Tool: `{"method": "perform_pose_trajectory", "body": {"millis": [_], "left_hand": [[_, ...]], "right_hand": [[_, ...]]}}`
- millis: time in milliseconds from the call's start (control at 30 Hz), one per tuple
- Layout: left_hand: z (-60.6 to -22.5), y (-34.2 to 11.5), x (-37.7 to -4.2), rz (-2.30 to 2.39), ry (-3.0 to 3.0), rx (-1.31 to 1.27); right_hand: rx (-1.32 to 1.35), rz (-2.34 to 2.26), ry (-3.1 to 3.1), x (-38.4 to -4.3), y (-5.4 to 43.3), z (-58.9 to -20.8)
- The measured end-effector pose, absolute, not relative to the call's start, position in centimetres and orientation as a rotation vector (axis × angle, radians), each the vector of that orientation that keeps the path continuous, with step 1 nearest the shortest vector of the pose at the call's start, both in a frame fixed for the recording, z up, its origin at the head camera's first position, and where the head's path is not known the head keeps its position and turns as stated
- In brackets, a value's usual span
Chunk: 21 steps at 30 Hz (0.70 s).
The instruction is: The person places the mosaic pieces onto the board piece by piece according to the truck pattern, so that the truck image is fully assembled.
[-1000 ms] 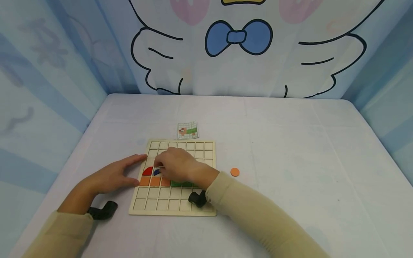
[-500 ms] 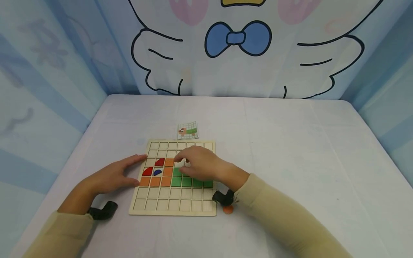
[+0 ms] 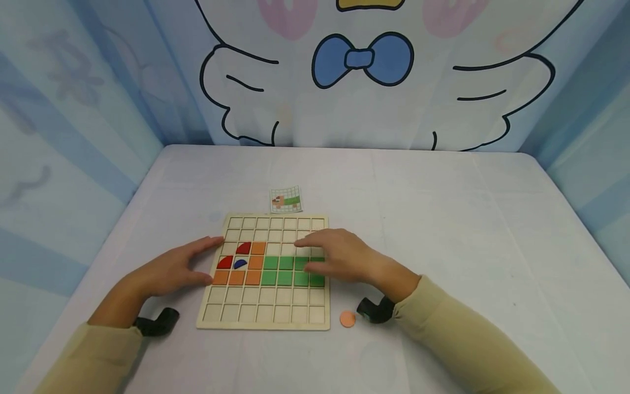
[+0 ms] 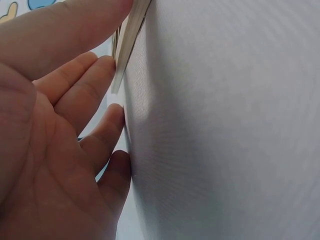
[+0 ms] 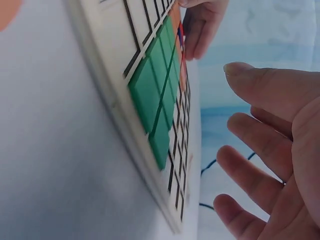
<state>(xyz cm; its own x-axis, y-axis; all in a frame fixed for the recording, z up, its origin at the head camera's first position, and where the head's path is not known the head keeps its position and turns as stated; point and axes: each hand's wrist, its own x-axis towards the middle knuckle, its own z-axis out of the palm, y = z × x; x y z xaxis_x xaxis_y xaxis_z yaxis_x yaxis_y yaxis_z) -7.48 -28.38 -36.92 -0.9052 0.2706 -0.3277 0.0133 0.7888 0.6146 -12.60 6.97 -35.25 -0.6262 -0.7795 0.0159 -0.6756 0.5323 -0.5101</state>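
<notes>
A pale wooden grid board [image 3: 266,313] lies on the table, with coloured tiles in its middle rows. Red tiles [image 3: 225,262], a blue half-round piece [image 3: 240,264], orange tiles [image 3: 237,277] and green tiles [image 3: 270,278] fill several cells. My left hand [image 3: 164,272] rests at the board's left edge, thumb and fingers stretched out; in the left wrist view, its fingertips meet the board's side [image 4: 125,55]. Over the board's right part hovers my right hand [image 3: 351,257]. The right wrist view shows its fingers [image 5: 250,180] apart, holding nothing, off the green tiles [image 5: 150,95].
An orange disc [image 3: 347,319] lies beside the board's front right corner. Behind the board is a small picture card [image 3: 286,200] with a gridded orange and green figure. Patterned curtains [image 3: 74,164] close in the white-covered table [image 3: 443,219] at the back and sides.
My right hand has moved right from the board's left part, uncovering red, orange and green tiles. The front orange disc has come into view; the spot where one lay earlier is under my hand.
</notes>
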Motion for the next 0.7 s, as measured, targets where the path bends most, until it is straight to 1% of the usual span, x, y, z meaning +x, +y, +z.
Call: {"method": "perform_pose_trajectory", "body": {"millis": [433, 700], "left_hand": [[-37.0, -28.5, -7.5, 0.872, 2.577, 0.226], [-37.0, -28.4, -7.5, 0.865, 2.578, 0.214]], "right_hand": [[-1.077, -0.682, 2.666, -12.6, 11.6, -36.2], [-1.000, -0.647, 2.706, -12.8, 13.5, -37.0]]}}
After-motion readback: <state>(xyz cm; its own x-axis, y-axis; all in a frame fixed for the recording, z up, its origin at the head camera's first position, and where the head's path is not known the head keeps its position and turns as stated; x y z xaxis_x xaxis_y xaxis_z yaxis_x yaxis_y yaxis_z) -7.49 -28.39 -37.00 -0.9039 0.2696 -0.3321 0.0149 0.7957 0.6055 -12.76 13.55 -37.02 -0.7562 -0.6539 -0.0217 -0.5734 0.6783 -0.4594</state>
